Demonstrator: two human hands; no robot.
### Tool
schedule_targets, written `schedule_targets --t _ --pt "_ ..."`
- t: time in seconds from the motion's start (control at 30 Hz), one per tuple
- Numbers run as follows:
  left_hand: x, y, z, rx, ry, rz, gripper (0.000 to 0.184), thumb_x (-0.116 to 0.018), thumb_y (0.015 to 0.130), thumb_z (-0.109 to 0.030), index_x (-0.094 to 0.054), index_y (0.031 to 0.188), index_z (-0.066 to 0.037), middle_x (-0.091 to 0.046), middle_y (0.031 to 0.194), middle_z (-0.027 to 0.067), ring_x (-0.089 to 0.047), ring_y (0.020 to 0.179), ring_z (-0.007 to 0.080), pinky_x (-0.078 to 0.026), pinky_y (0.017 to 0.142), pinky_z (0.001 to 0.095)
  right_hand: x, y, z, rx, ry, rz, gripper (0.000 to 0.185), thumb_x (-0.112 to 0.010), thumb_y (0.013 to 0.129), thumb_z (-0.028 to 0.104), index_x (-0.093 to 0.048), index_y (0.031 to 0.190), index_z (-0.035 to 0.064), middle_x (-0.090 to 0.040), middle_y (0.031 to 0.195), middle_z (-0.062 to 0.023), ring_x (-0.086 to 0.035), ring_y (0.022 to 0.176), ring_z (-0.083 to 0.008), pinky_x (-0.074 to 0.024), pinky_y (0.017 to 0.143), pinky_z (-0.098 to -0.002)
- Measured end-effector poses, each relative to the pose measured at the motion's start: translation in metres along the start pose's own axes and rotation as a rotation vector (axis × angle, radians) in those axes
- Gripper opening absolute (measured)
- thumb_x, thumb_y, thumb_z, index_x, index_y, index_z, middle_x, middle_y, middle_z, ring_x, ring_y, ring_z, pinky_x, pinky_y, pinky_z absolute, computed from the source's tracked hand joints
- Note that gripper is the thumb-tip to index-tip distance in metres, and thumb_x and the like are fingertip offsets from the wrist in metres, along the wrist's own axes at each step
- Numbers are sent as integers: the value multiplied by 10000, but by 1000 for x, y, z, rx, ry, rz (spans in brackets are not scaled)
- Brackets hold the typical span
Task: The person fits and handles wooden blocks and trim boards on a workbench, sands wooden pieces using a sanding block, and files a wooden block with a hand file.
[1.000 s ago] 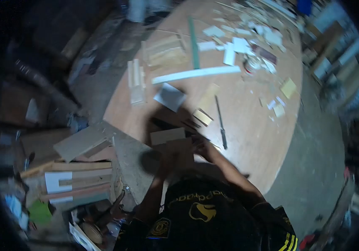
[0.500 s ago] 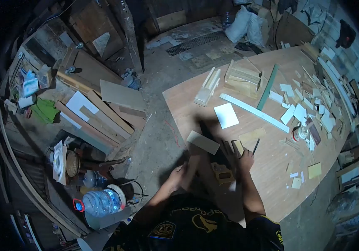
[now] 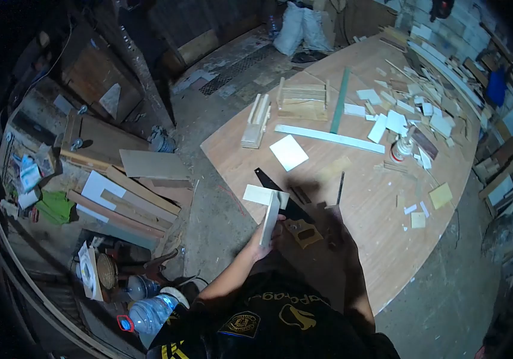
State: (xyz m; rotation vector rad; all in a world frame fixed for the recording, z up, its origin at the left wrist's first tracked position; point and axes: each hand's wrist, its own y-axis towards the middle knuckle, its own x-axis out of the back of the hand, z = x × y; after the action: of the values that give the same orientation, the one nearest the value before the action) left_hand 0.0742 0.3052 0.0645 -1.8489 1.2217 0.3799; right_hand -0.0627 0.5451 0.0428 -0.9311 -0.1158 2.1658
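Note:
My left hand [image 3: 262, 244] is closed round a narrow upright wooden board [image 3: 270, 220]. A pale flat wooden piece [image 3: 257, 194] meets or overlaps its top end at an angle. Beside them a handsaw lies on the table, with a black blade [image 3: 289, 206] and a yellowish handle [image 3: 305, 234]. My right hand [image 3: 335, 230] is in dark shadow right of the saw handle. A thin dark tool [image 3: 341, 188] reaches forward from it, its handle end covered by the hand. Small dark strips [image 3: 299, 194] lie between the saw and the tool.
The wooden table [image 3: 382, 251] bears a white square [image 3: 289, 153], a long white strip [image 3: 329, 138], a green strip [image 3: 341, 99], wooden assemblies [image 3: 303, 100], a jar [image 3: 400, 149] and many scraps [image 3: 439, 122]. Boards [image 3: 131, 200] and a large bottle [image 3: 152, 314] are at the left.
The view has swung left and back. My left hand has raised the narrow board upright by the pale piece. My right hand, earlier at a small block, is now at the thin tool.

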Motion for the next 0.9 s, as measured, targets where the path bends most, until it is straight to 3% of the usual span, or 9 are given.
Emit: schedule_targets --t 0.1,0.17,0.3,0.47,0.53,0.63,0.7,0.77,0.9 --pt "-19 7 6 114 -127 -104 338 -469 968 -456 -551 1094 -153 -451 664 -48 -409 472 104 -321 401 220 -16 -14 21 61 -43 -62 511 -413 987 385 -471 1362 43 -570 1101 -17 -515 973 -128 -393 825 -267" --pt "-13 15 15 119 -209 311 395 -443 966 -530 -557 1033 -157 -453 668 -51 -404 472 107 -293 402 224 -59 -26 62 144 -122 -31 530 -412 986 398 -461 1371 38 -576 1122 -18 -511 975 -126 -386 832 -262" --pt "-81 -1 -3 105 369 -123 503 -409 969 -567 -565 1134 -118 -539 735 13 -506 545 127 -429 485 254 -94 -42 90 130 -197 -126 588 -438 966 457 -471 1355 17 -568 1083 -21 -492 939 -107 -380 833 -254" --pt "8 38 48 -459 947 103 514 -400 1004 -466 -575 1193 -22 -641 936 88 -616 801 143 -490 685 286 -98 -44 88 75 -294 -93 622 -522 922 467 -480 1320 -8 -563 1054 -54 -516 943 -124 -403 834 -268" --pt "-52 7 -1 47 669 -74 494 -431 993 -466 -540 1225 -44 -615 965 84 -596 788 145 -502 653 313 -94 -43 69 444 -363 13 606 -605 883 434 -493 1267 -20 -566 1039 -89 -540 937 -159 -430 815 -290" --pt "-64 2 -7 -4 339 -73 452 -413 1015 -386 -565 1199 -3 -645 942 141 -638 821 195 -505 719 335 -108 -45 81 768 -723 117 612 -673 847 387 -480 1256 -26 -569 1029 -127 -548 933 -180 -453 780 -316" --pt "-44 12 2 -346 659 -1 506 -395 1013 -443 -584 1120 14 -636 913 123 -632 829 186 -507 724 323 -111 -46 95 792 -980 128 644 -754 763 368 -524 1223 -20 -581 1011 -145 -565 918 -240 -478 749 -355" --pt "-97 -21 -40 -30 394 -53 557 -400 997 -495 -595 1091 18 -637 901 118 -622 816 195 -497 720 323 -113 -36 90 1192 -1299 292 632 -810 666 321 -585 1161 -2 -590 977 -125 -558 896 -290 -480 715 -365" --pt "-61 6 -19 -112 582 -68 602 -399 981 -543 -604 1062 17 -639 886 104 -610 789 189 -485 714 322 -82 -19 88 848 -1512 50 535 -842 610 219 -649 1088 75 -611 907 -79 -558 753 -245 -448 618 -328"
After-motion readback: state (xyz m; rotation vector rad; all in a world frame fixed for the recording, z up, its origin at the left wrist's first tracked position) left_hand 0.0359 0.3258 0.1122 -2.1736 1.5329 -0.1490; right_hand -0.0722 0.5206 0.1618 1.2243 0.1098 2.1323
